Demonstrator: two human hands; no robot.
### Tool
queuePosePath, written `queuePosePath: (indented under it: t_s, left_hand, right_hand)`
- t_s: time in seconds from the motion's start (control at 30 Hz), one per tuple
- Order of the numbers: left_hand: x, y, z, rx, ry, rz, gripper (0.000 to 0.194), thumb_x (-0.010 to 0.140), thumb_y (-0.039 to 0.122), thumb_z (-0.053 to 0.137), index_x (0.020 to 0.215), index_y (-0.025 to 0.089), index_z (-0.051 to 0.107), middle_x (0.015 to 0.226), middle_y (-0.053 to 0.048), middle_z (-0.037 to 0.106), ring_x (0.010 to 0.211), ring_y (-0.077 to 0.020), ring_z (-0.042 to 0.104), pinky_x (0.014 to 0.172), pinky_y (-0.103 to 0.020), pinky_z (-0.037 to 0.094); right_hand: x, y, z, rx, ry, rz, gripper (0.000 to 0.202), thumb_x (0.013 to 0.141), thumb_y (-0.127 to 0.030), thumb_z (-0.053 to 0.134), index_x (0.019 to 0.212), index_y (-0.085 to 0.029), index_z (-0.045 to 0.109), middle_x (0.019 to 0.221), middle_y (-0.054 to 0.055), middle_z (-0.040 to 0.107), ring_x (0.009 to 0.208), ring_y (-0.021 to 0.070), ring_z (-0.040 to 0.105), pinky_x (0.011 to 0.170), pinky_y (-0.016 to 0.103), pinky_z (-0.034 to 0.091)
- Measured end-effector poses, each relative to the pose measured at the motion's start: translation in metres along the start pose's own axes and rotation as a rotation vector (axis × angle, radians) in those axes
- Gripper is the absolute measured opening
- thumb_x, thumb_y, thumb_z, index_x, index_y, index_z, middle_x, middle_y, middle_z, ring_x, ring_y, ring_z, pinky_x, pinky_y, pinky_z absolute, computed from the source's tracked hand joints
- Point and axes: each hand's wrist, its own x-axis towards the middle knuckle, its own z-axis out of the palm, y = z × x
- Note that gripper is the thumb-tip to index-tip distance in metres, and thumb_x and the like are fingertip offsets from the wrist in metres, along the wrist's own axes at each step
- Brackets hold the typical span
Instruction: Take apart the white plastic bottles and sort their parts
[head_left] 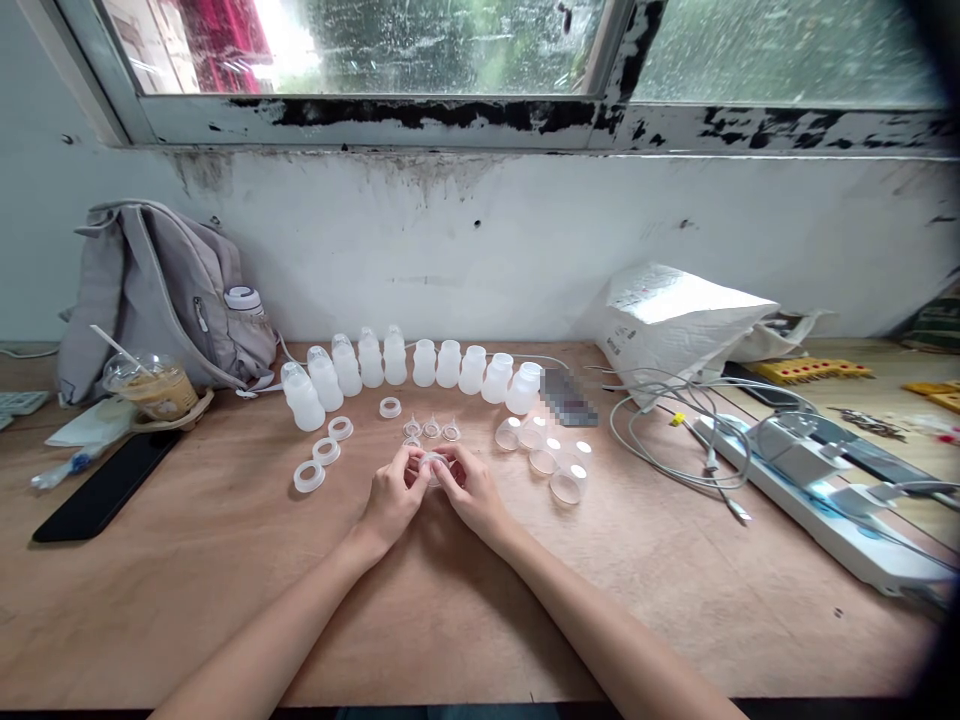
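My left hand (396, 492) and my right hand (471, 488) meet at the middle of the table, fingers closed around a small translucent ring-like piece (433, 459). Just beyond my fingers lie several clear nipples (431, 428). White rings (308, 476) lie to the left, and another ring (390, 407) sits farther back. Clear domed caps (565, 486) are grouped to the right. Several frosted bottles (424, 363) stand in an arc behind; those on the left, such as one capped bottle (346, 368), have clear tops, while those on the right are open.
At left are a grey backpack (150, 290), an iced drink cup (157, 388) and a black phone (109, 485). At right are a silvery bag (667, 315), coiled cables (637, 440) and a white power strip (832, 520). A wall and window rise behind.
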Motion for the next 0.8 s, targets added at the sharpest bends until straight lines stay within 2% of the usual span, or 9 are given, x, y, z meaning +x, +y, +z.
queuePosePath:
  t_s: [0.1, 0.2, 0.3, 0.47, 0.7, 0.8]
  left_hand:
    - [-0.0005, -0.0003, 0.0009, -0.106, -0.013, -0.052, 0.018, 0.083, 0.037, 0.044, 0.087, 0.02, 0.048, 0.08, -0.002, 0.064, 0.066, -0.0138, 0.063, 0.059, -0.024, 0.05]
    - [-0.0002, -0.0008, 0.0011, -0.156, -0.018, -0.072, 0.018, 0.083, 0.037, 0.043, 0.087, 0.02, 0.046, 0.078, -0.001, 0.063, 0.064, -0.0136, 0.062, 0.056, -0.023, 0.05]
    - [0.0004, -0.0012, 0.0006, -0.109, -0.03, -0.06, 0.017, 0.083, 0.036, 0.043, 0.089, 0.02, 0.047, 0.075, -0.001, 0.062, 0.061, -0.0129, 0.061, 0.056, -0.022, 0.048]
    - [0.0012, -0.0008, 0.0003, -0.05, -0.053, -0.031, 0.018, 0.083, 0.036, 0.043, 0.088, 0.02, 0.051, 0.071, 0.0, 0.063, 0.061, -0.0125, 0.06, 0.055, -0.021, 0.046]
    - [-0.0002, -0.0013, 0.0005, -0.042, -0.051, -0.042, 0.019, 0.084, 0.036, 0.041, 0.087, 0.02, 0.051, 0.072, -0.001, 0.063, 0.058, -0.0124, 0.06, 0.054, -0.021, 0.046]
    - [-0.0005, -0.0009, 0.0003, -0.053, -0.046, -0.043, 0.019, 0.084, 0.036, 0.041, 0.087, 0.02, 0.051, 0.071, -0.001, 0.063, 0.059, -0.013, 0.06, 0.055, -0.022, 0.047]
  right_hand:
    - [-0.0005, -0.0013, -0.0004, 0.053, -0.043, 0.02, 0.019, 0.083, -0.031, 0.047, 0.089, -0.018, 0.059, 0.073, 0.003, 0.061, 0.058, 0.0123, 0.052, 0.055, 0.024, 0.044]
    - [-0.0011, 0.0004, 0.0003, 0.112, -0.079, 0.049, 0.024, 0.084, -0.031, 0.046, 0.099, -0.019, 0.06, 0.077, 0.004, 0.063, 0.061, 0.0135, 0.055, 0.055, 0.024, 0.045]
    - [-0.0014, 0.003, 0.0008, 0.134, -0.092, 0.05, 0.027, 0.085, -0.031, 0.044, 0.103, -0.02, 0.061, 0.08, 0.004, 0.065, 0.064, 0.0144, 0.056, 0.055, 0.024, 0.045]
    - [-0.0007, 0.0048, -0.0002, 0.098, -0.095, 0.021, 0.028, 0.086, -0.03, 0.043, 0.1, -0.02, 0.064, 0.088, 0.007, 0.065, 0.068, 0.0151, 0.057, 0.056, 0.024, 0.045]
    - [-0.0001, 0.0014, 0.0008, 0.091, -0.072, 0.007, 0.024, 0.084, -0.027, 0.046, 0.097, -0.02, 0.064, 0.089, 0.006, 0.066, 0.072, 0.016, 0.059, 0.065, 0.028, 0.047]
    - [0.0005, 0.0004, 0.0013, 0.102, -0.071, 0.022, 0.022, 0.082, -0.027, 0.047, 0.096, -0.019, 0.062, 0.084, 0.005, 0.066, 0.068, 0.0155, 0.059, 0.063, 0.028, 0.047]
